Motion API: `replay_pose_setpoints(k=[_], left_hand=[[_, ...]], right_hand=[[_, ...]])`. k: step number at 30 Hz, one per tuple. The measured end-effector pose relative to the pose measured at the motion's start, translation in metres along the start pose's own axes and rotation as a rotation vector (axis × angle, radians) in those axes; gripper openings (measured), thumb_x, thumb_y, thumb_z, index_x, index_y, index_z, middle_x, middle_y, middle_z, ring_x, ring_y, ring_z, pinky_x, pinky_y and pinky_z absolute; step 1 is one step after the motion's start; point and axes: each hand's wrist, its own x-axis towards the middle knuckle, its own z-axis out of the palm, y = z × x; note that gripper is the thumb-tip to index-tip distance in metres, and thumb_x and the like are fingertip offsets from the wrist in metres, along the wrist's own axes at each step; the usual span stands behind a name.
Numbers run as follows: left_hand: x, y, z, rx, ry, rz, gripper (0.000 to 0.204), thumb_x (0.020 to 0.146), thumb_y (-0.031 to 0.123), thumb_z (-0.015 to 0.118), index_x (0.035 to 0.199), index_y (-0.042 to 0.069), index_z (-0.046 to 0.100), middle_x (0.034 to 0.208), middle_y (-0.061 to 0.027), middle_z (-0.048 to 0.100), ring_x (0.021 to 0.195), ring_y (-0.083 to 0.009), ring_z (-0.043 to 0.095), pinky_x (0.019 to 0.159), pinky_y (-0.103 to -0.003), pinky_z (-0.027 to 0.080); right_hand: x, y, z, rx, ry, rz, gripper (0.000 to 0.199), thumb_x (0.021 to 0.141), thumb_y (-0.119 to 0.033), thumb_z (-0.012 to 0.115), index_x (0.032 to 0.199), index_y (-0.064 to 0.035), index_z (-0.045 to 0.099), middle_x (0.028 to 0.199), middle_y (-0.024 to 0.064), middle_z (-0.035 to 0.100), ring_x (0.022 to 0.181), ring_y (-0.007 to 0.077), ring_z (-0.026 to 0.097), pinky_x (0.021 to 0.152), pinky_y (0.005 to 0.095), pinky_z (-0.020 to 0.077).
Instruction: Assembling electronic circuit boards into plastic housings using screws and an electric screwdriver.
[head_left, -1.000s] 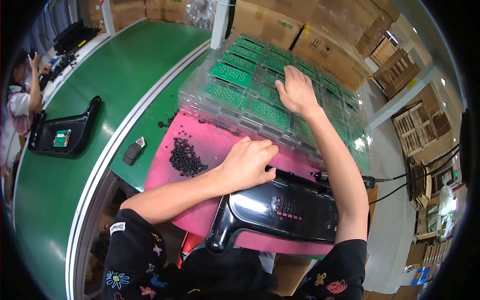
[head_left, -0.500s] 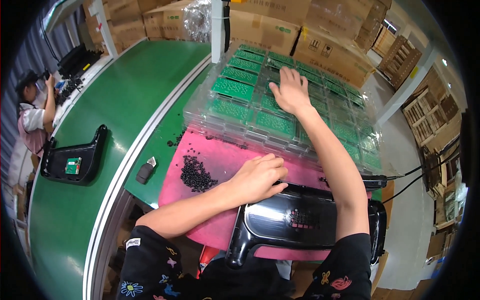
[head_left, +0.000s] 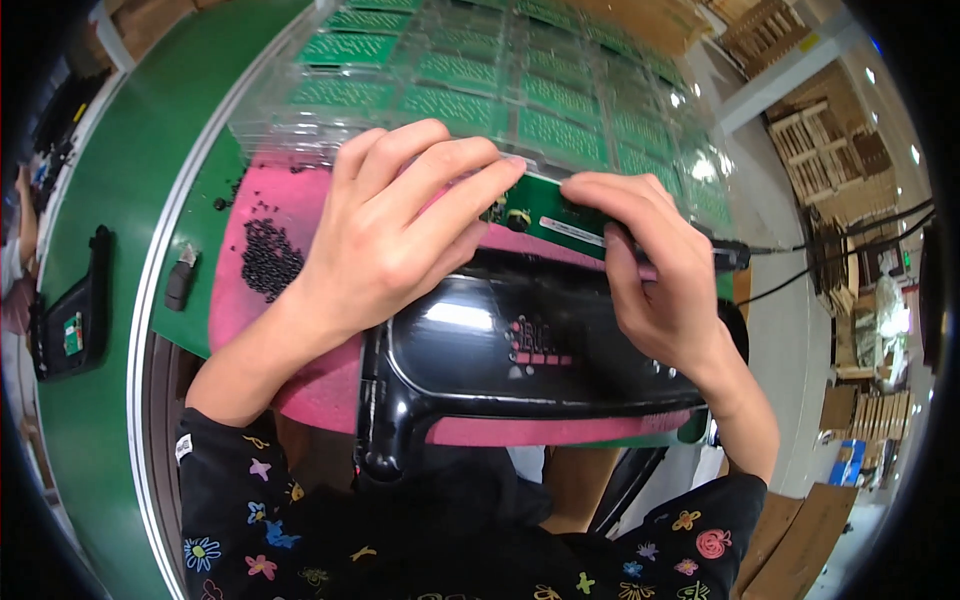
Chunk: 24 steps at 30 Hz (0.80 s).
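Observation:
A green circuit board with a white label and small components is held above the far edge of a glossy black plastic housing. My left hand closes on the board's left end, its fingers covering that end. On the right end, my right hand pinches the board between thumb and fingers. The housing lies on a pink mat and has small cut-outs near its middle. Just beyond the hands, clear plastic trays hold rows of green circuit boards.
A heap of small black screws lies on the mat's left. Farther left are a small black object and a green conveyor carrying another black housing. A corded black device sits at the right. Wooden pallets stand beyond.
My right hand has come back from the trays with a circuit board. My left hand has left the housing's edge and now grips the board too. The view has shifted.

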Motion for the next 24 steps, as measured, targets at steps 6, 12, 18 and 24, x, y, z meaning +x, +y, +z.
replay_pose_setpoints(k=[6,12,18,24], left_hand=[[0.005,0.024,0.004,-0.293,-0.110,0.046,0.061,0.057,0.015,0.082,0.116,0.004,0.066,0.107,-0.0073,0.063,0.099,-0.0282,0.055,0.090,-0.041,0.044],[-0.002,0.021,0.009,-0.318,-0.034,0.170,0.060,0.056,0.019,0.084,0.111,0.001,0.067,0.095,-0.0078,0.065,0.092,-0.0284,0.058,0.079,-0.040,0.048],[0.005,0.025,0.010,-0.494,-0.143,0.195,0.059,0.056,0.030,0.083,0.106,0.002,0.069,0.092,-0.0063,0.065,0.084,-0.0258,0.060,0.068,-0.036,0.046],[-0.007,0.027,0.008,-0.669,-0.486,0.137,0.062,0.053,0.035,0.083,0.104,0.003,0.067,0.087,-0.0043,0.061,0.076,-0.0231,0.058,0.062,-0.034,0.042]], right_hand=[[-0.039,-0.015,-0.017,0.046,0.026,0.184,0.050,0.079,0.017,0.047,0.124,-0.0027,0.056,0.105,0.0146,0.066,0.094,0.0275,0.066,0.083,0.0316,0.0507],[-0.049,-0.026,-0.020,0.261,-0.048,0.256,0.051,0.085,0.018,0.041,0.134,0.0056,0.040,0.117,0.0210,0.062,0.115,0.0255,0.060,0.101,0.0330,0.0425],[-0.074,-0.024,-0.032,-0.012,0.063,0.248,0.017,0.075,0.007,0.059,0.091,0.0021,0.064,0.068,0.0108,0.058,0.056,0.0242,0.057,0.052,0.0321,0.0450],[-0.111,-0.035,-0.030,0.546,-0.153,0.700,0.044,0.078,-0.005,0.074,0.117,0.0028,0.055,0.094,0.0140,0.067,0.084,0.0254,0.069,0.075,0.0298,0.0529]])
